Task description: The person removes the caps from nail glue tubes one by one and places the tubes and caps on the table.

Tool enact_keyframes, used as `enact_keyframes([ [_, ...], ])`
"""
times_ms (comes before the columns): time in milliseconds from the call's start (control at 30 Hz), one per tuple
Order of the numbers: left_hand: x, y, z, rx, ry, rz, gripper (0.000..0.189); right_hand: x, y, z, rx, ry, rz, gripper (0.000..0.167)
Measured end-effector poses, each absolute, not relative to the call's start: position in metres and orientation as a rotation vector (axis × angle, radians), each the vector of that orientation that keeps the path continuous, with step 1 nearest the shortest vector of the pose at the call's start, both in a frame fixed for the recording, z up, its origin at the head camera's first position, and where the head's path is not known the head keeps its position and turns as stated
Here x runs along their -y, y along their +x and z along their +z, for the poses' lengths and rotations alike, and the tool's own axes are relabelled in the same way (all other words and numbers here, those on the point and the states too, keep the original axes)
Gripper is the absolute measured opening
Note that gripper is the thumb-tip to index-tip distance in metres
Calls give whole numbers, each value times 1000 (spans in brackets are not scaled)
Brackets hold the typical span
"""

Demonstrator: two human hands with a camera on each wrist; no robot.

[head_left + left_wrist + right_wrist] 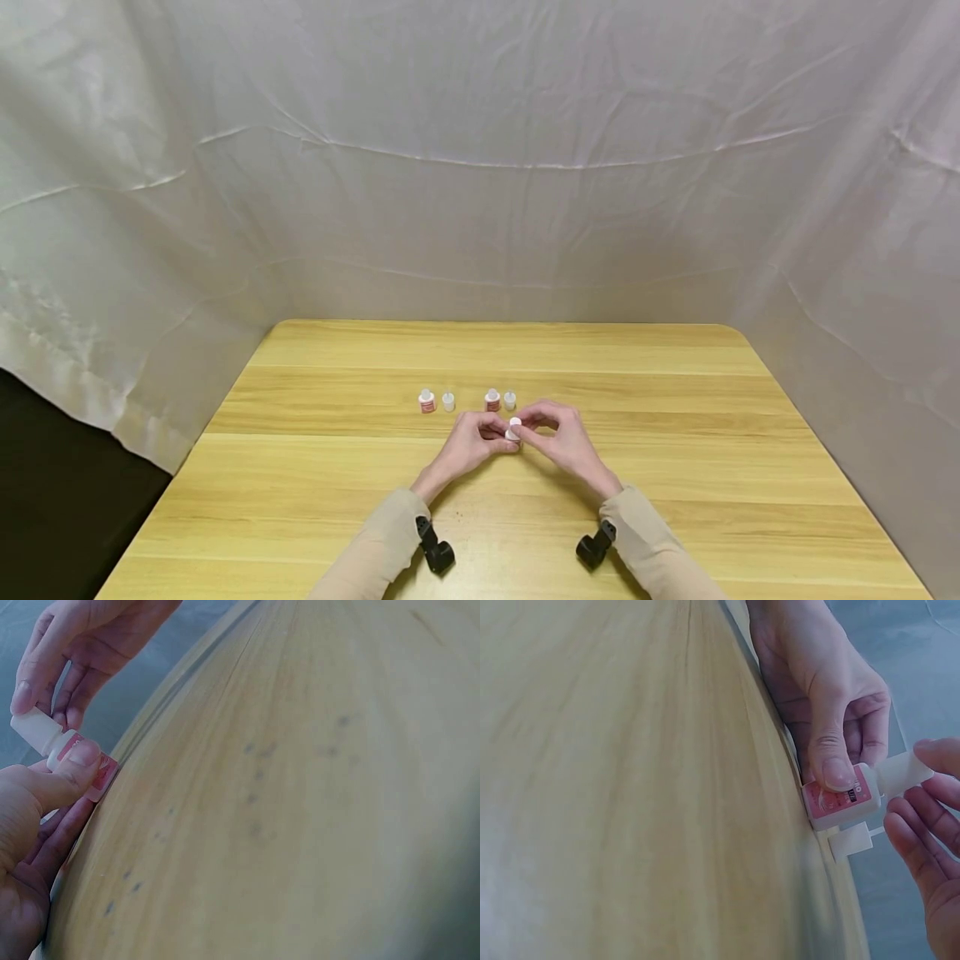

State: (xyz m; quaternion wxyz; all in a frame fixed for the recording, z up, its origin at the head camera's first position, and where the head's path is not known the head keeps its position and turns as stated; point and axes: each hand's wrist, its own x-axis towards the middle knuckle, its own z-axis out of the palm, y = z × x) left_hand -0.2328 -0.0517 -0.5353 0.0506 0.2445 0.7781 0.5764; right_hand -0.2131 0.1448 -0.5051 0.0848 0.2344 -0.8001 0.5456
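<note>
My left hand point(474, 443) grips a small white bottle point(842, 801) with a pinkish-red label, thumb across the label. Its base is at the tabletop. On top of the bottle is a white cap point(904, 774), pinched by the fingertips of my right hand point(564, 435). In the left wrist view the bottle point(105, 778) tilts slightly, with the cap point(36, 729) at its neck. Whether the cap is screwed tight cannot be told. Just beyond the hands stand a second red-labelled bottle point(492, 401) and a white cap point(510, 401) with a thin stem pointing up.
Farther left stand another red-labelled bottle point(427, 402) and its neighbouring white stemmed cap point(448, 402). The wooden table point(675, 517) has rounded far corners. Pale grey curtains point(525, 208) hang behind it and at both sides. A black wrist camera point(437, 550) sits on each sleeve.
</note>
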Motion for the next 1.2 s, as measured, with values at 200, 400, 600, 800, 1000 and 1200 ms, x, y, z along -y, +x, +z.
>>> enact_keyframes([
  [200,52,-233,-535,-2365,752,1762,19,-146,-214,-506,2379,758,1608,14],
  [400,52,-232,-535,-2349,750,1784,19,-147,-213,-505,2393,762,1624,16],
  [600,52,-232,-536,-2367,759,1771,19,-146,-213,-505,2388,721,1632,17],
  [800,52,-232,-535,-2371,784,1766,18,-145,-213,-504,2401,670,1626,16],
  [1000,52,-232,-535,-2359,763,1775,19,-145,-213,-504,2395,710,1594,14],
  [1200,51,-232,-535,-2349,746,1786,20,-143,-212,-503,2390,726,1550,15],
])
